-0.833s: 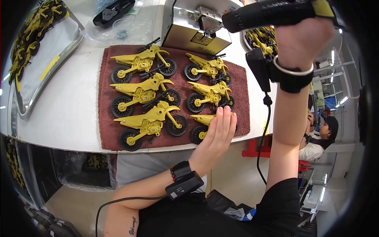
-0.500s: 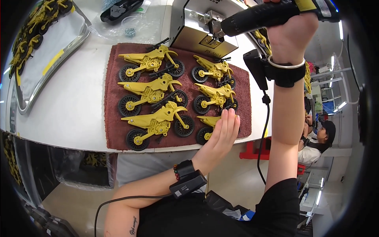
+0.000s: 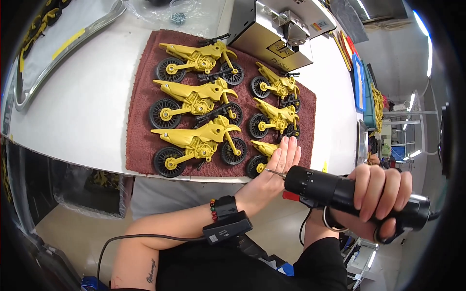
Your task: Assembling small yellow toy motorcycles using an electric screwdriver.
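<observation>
My right hand (image 3: 381, 201) is wrapped round a black electric screwdriver (image 3: 315, 186), whose thin bit points left, close beside my left hand (image 3: 269, 177). The left hand lies with outstretched fingers over the near right yellow toy motorcycle (image 3: 263, 147), covering most of it. Its thumb is hidden. Several more such motorcycles with black wheels lie on their sides in two columns, among them a near left motorcycle (image 3: 199, 138) and a middle right motorcycle (image 3: 275, 116). A brown towel (image 3: 141, 102) is under them all.
A metal box-shaped screw feeder (image 3: 264, 46) stands behind the towel. A clear bag with small screws (image 3: 178, 18) lies at the back. At the left is a metal-rimmed tray (image 3: 80, 41) with yellow parts. The white table's front edge (image 3: 92, 167) runs below the towel.
My right hand has brought the screwdriver from the screw feeder down and toward me, beside my left hand. The left hand stays on the same motorcycle. The whole view has shifted slightly.
</observation>
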Motion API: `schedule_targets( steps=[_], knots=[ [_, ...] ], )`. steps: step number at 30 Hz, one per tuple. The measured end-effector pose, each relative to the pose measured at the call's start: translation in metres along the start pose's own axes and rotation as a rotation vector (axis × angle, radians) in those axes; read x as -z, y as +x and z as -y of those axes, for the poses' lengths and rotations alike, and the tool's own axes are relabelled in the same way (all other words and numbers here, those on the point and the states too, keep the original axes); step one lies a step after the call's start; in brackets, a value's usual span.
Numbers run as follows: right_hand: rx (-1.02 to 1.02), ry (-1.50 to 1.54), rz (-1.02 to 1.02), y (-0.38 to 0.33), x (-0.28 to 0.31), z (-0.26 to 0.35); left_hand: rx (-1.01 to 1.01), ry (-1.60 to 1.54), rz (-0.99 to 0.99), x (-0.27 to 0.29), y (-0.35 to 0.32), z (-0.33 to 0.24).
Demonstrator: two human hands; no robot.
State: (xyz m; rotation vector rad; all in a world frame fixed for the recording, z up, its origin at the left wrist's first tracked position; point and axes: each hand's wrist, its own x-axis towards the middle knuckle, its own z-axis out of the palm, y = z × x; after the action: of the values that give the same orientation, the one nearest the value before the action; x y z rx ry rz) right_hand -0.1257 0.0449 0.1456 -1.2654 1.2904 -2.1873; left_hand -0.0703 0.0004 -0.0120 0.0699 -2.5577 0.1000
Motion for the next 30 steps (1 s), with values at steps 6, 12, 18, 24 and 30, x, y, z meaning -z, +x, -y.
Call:
schedule_targets(
  steps=[6, 12, 18, 24, 30],
  knots=[
    [0.060, 0.022, 0.031, -0.008, -0.001, -0.011, 0.001, 0.000, -0.015, -0.001, 0.000, -0.002],
    [0.027, -0.039, 0.125, -0.011, 0.002, -0.017, 0.038, -0.066, -0.013, -0.003, 0.000, -0.007],
    [-0.035, -0.104, 0.283, -0.004, 0.007, -0.017, 0.038, -0.066, -0.015, -0.003, -0.001, -0.004],
    [0.042, 0.016, 0.119, 0.007, -0.001, -0.003, 0.013, -0.026, -0.001, -0.002, -0.002, -0.006],
    [0.141, 0.085, 0.068, 0.096, 0.041, 0.022, -0.036, 0.001, 0.028, 0.000, -0.001, -0.001]
  ],
)
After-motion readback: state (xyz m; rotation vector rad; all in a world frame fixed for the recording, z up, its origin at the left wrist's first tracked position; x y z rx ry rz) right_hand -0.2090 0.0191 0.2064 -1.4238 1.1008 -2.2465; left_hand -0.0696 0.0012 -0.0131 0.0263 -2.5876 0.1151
